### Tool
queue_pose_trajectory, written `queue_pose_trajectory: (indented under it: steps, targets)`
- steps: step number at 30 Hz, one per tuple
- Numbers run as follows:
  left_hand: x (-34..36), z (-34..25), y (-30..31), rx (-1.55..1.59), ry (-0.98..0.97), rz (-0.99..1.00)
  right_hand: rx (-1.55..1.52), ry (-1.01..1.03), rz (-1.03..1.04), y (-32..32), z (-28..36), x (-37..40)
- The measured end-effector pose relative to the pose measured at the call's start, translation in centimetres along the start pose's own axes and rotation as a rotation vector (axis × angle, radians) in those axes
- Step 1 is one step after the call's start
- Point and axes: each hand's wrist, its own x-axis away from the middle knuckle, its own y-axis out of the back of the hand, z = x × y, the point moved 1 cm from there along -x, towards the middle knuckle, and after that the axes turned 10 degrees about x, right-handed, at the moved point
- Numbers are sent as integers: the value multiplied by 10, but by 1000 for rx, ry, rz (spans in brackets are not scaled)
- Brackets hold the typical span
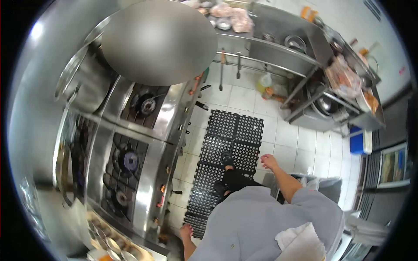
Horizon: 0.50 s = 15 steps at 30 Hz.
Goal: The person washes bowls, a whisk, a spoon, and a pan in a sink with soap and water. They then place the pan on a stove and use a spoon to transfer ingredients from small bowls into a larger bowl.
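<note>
My right hand (268, 161) hangs in the air beside the black rubber floor mat (226, 150), its fingers loosely bent and apart, with nothing in them. At the lower left, my left hand (187, 230) hangs low between the mat and the front of the steel stove (152, 174); its fingers are relaxed, and no object shows in them. Both hands are away from the stove knobs. A white cloth (300, 243) lies over the grey shirt at the bottom. My feet in dark shoes are on the mat.
A large steel pot (89, 82) stands behind the burners. A steel sink counter (278, 54) runs across the top, with bagged food (239, 19) on it. Shelving with bowls is at the right, near a blue container (356, 141). Bins (328, 189) stand beside my right arm.
</note>
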Motion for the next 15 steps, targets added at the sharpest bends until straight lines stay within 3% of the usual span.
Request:
queue_pose_trajectory:
  steps: [2,3,5,6,8,11,14,15]
  targets:
    - [-17,-70,-24,13,-69,145,-5,-40,-55,13,-54,-2]
    - [-21,-101,-46,-37,-148,88,48,-123,-96,14,-82,-1]
    - [-23,-160,-97,-140,-233,97,222,-35,-276,0,-158,-12]
    - [-23,-185,-122,-170,-256,102,292,-89,-44,17,-148,6]
    - [-32,-225,-176,-247,-397,209,451,-64,-132,21,-160,6]
    - [-26,-269,-272,-319,-529,290,0,-386,-120,55,-113,-19]
    - [-18,-290,-351,-400,-563,308,-210,-142,-263,109,-69,-115]
    - [-10,-294,-372,-451,-566,327,-72,-25,-376,130,-54,-159]
